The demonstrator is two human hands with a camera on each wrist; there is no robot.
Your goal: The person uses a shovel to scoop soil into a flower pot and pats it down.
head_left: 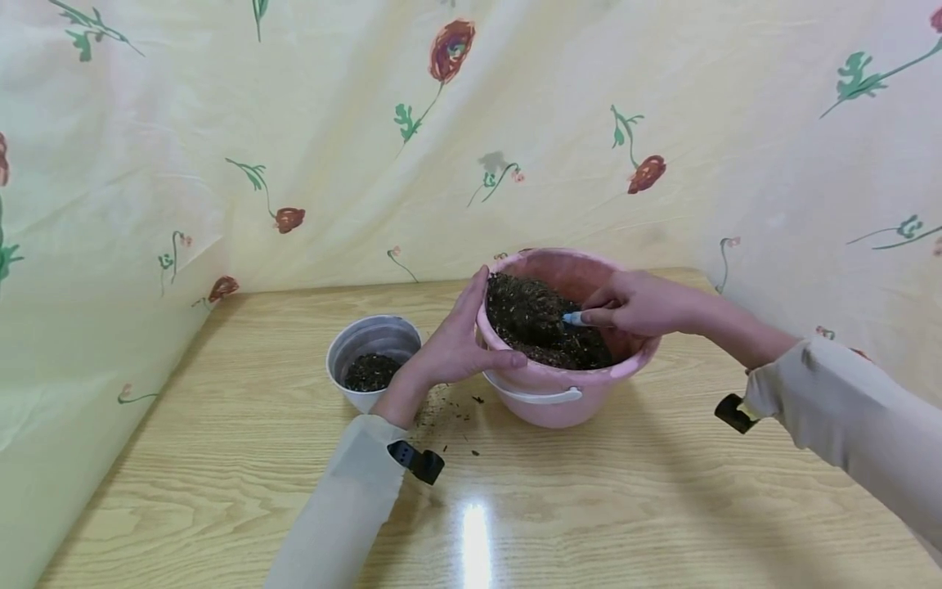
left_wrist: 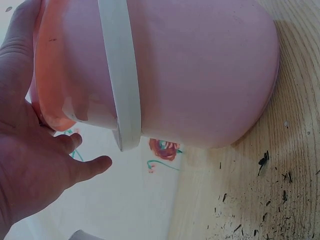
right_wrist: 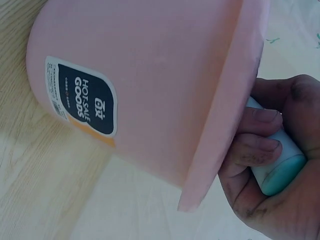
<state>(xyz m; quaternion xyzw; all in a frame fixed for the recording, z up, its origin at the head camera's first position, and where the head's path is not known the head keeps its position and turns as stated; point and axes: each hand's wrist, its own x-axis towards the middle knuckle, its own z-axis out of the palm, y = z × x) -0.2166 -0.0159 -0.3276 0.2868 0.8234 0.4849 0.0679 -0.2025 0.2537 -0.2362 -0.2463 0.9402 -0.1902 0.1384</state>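
My round pink plastic bucket point(head_left: 567, 409) has a curved white plastic handle point(left_wrist: 122, 75) and a rounded navy label point(right_wrist: 85, 100), white-lettered and orange-edged. My crumbly soil point(head_left: 533, 315) is dark brown, pale-flecked. My cylindrical tool grip point(right_wrist: 282, 160) is pale blue, teal-ended; my long fabric sleeves point(head_left: 334, 499), off-white. The tapered round pot point(head_left: 361, 398) is whitish, greyer inside. Wood grain streaks my flat tan tabletop point(head_left: 199, 458); green-stemmed red flowers pattern the hanging cream cloth point(head_left: 346, 106).

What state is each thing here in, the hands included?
Bucket: open, partly filled with soil.
Bucket handle: lowered against the side.
Pot: upright, open, some soil inside.
Tool: gripped, far end out of sight.
Left hand: spread, touching the bucket's rim.
Right hand: curled round the tool, dirt-smudged.
Crumbs: scattered on the table.
Sticker: stuck on the bucket.
Cloth: hanging, creased.
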